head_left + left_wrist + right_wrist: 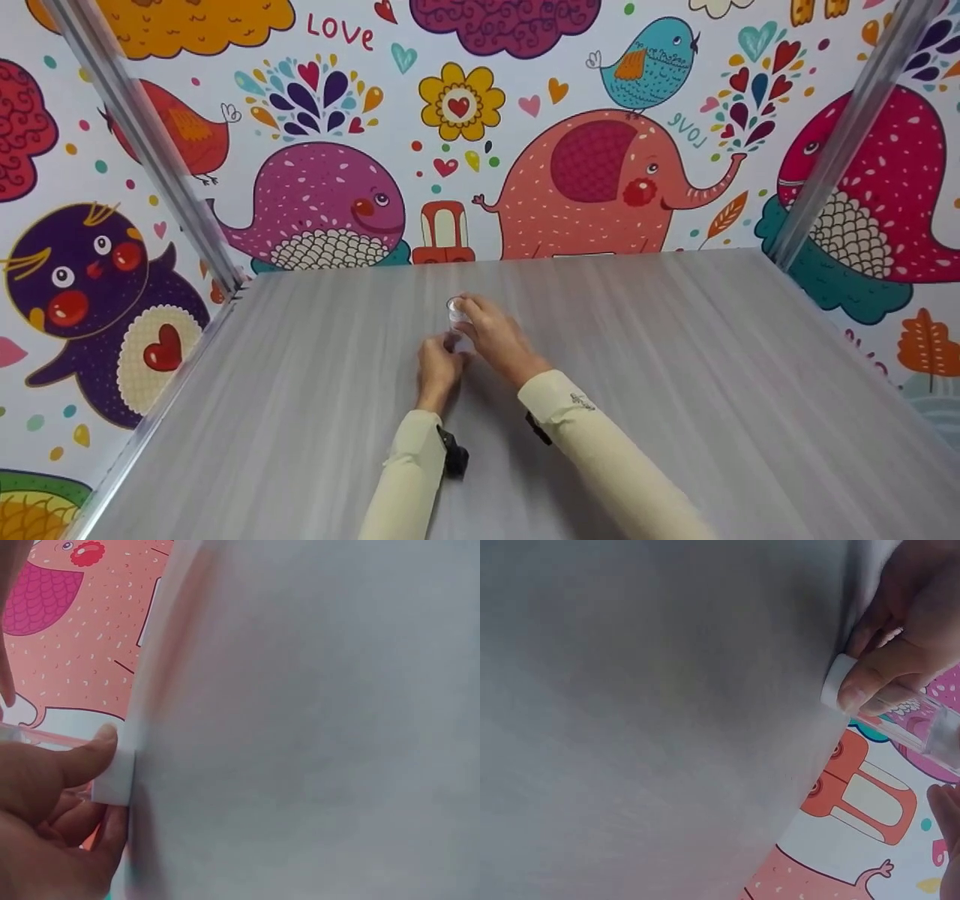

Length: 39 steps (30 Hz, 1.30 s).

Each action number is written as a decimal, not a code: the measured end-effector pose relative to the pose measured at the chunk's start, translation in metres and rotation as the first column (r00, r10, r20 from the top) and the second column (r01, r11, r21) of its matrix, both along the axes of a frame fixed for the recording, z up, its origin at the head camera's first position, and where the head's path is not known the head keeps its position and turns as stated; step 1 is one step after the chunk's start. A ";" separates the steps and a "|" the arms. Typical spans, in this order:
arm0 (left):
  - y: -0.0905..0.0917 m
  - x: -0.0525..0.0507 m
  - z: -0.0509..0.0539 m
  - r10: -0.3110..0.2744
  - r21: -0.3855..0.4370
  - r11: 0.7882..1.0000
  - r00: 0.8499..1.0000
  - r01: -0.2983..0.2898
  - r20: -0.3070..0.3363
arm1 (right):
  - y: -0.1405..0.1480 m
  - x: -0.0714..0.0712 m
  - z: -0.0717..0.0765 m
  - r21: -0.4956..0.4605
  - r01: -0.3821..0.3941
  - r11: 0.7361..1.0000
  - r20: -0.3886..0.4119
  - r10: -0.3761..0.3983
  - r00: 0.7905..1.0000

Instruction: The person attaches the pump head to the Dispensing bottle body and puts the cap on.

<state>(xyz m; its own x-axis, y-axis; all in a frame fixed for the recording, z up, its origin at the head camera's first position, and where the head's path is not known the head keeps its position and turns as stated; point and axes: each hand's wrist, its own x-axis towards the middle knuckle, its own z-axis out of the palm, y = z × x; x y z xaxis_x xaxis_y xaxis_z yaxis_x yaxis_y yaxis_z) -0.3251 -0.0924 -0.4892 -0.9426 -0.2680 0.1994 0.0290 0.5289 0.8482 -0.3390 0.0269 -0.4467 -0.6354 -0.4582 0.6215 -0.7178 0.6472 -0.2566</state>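
Observation:
A small clear bottle [454, 309] stands upright on the table, between both hands. Its white end [838, 681] faces down against the tabletop, and the see-through body [896, 722] rises from it. My left hand [439, 367] pinches the white lower end between thumb and fingers, as the left wrist view shows too, with the white piece [112, 778] beside the thumb. Higher up, my right hand [499, 337] holds the bottle near its top; fingers partly cover it. In the right wrist view only part of the right hand [949, 829] shows at the edge.
The grey streaked table [315, 420] runs back to a wall [465, 187] printed with cartoon animals. Metal posts [150, 142] stand at the left and right far corners. A dark wrist camera [452, 454] sits at the left cuff.

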 end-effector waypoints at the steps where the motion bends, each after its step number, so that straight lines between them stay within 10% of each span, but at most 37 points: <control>1: 0.000 0.000 0.000 0.002 -0.006 1.000 1.000 -0.002 -0.003 | 0.000 0.000 0.000 0.009 0.002 1.000 -0.002 -0.002 1.000; 17: -0.001 0.000 0.001 0.009 -0.014 1.000 1.000 -0.009 0.003 | -0.002 0.003 -0.004 -0.098 0.005 0.995 0.107 0.005 0.994; 25: 0.000 -0.001 0.001 0.019 -0.017 1.000 1.000 -0.019 0.009 | -0.005 0.003 0.000 -0.237 0.044 0.971 0.344 0.041 0.938; 39: -0.005 -0.002 0.003 -0.022 -0.040 0.999 1.000 0.022 -0.007 | -0.005 0.000 0.005 -0.266 0.074 0.961 0.450 0.056 0.891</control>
<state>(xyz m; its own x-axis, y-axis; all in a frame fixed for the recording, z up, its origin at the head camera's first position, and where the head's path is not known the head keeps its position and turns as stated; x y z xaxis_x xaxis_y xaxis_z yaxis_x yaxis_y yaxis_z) -0.3267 -0.0972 -0.4866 -0.9466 -0.2393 0.2161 0.0468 0.5612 0.8264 -0.3389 0.0218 -0.4419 -0.8783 -0.3080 0.3658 -0.4771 0.5127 -0.7138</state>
